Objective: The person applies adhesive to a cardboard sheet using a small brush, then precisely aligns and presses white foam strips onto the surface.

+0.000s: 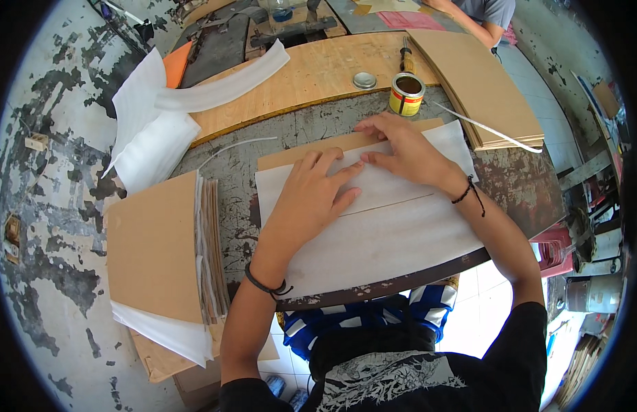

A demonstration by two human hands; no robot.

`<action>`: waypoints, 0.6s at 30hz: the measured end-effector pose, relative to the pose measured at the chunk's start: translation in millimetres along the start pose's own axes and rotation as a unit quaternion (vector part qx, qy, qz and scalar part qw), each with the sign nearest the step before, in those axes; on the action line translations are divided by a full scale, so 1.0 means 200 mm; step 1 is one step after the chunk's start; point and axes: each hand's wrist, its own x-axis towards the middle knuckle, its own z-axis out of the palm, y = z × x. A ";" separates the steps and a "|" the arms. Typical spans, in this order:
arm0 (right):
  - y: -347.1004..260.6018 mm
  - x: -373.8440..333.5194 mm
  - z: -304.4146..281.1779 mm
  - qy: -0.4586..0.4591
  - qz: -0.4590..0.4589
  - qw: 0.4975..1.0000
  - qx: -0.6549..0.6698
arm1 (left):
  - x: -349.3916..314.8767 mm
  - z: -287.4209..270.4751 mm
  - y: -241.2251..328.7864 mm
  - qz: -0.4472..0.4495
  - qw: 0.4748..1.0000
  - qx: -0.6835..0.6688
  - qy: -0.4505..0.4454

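Observation:
A thin white foam sheet point(394, 237) lies on the worktable, with a narrow dark line running across it. Beyond its far edge shows a strip of brown cardboard point(281, 161), most of it hidden under the sheet. My left hand point(311, 192) rests on the sheet with its fingers spread. My right hand point(404, 152) is at the sheet's far edge, its fingers apart and slightly bent, the fingertips over the cardboard strip. The tip of its thumb is close to my left fingertips. Neither hand visibly grips anything.
A stack of cardboard and foam sheets point(154, 247) stands left; more cardboard point(469, 82) lies right. Beyond are an open yellow-red can point(407, 96), its lid point(364, 80), a brush-like tool point(406, 60) and loose foam pieces point(150, 103). Another person's arm point(469, 24) shows far right.

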 end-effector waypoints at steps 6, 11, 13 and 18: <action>0.02 0.01 -0.01 -0.029 0.067 0.995 0.073 | -0.01 0.02 0.02 0.002 0.999 0.031 0.014; 0.03 0.03 -0.05 -0.021 0.109 0.979 0.170 | -0.01 0.02 0.02 0.001 1.000 0.022 0.003; 0.05 0.04 -0.07 -0.038 0.137 0.963 0.229 | -0.01 0.02 0.02 -0.005 1.000 0.027 -0.003; 0.03 0.04 -0.07 -0.047 0.161 0.958 0.233 | -0.02 0.05 0.02 0.008 0.999 0.034 0.007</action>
